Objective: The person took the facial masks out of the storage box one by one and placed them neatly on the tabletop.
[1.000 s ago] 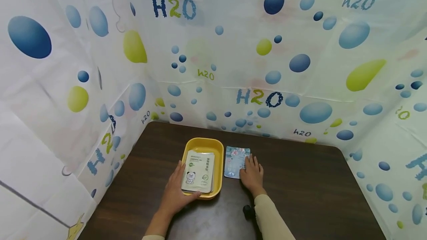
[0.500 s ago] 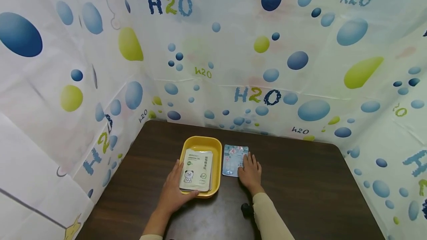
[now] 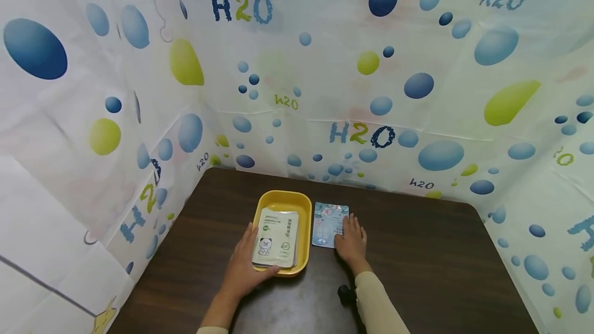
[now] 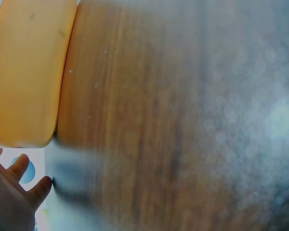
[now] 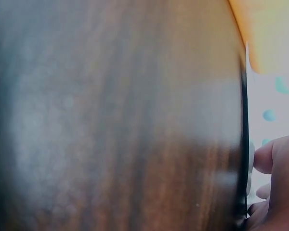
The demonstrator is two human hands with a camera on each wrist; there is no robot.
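Observation:
A yellow plastic tray (image 3: 304, 249) stands left of the table's middle, with a small stack of pale green packets (image 3: 275, 236) inside it. The top packet bears "ESSENTIAL OIL" and a cartoon bear. My left hand (image 3: 242, 264) rests along the tray's left side, fingers spread, thumb at its near edge; the left wrist view shows the tray's yellow side (image 4: 29, 72) above the fingers. Just right of the tray a light blue floral sachet (image 3: 326, 226) lies flat. My right hand (image 3: 351, 245) touches its right edge, thumb at the lower corner.
The dark wooden table (image 3: 427, 262) meets a white curtain (image 3: 334, 55) printed with bubbles and "H2O" at the back and sides. A small black object (image 3: 345, 294) sits beside the right sleeve (image 3: 378, 300).
The view shifts slightly with the head. Both hands, the tray and the sachet hold their places.

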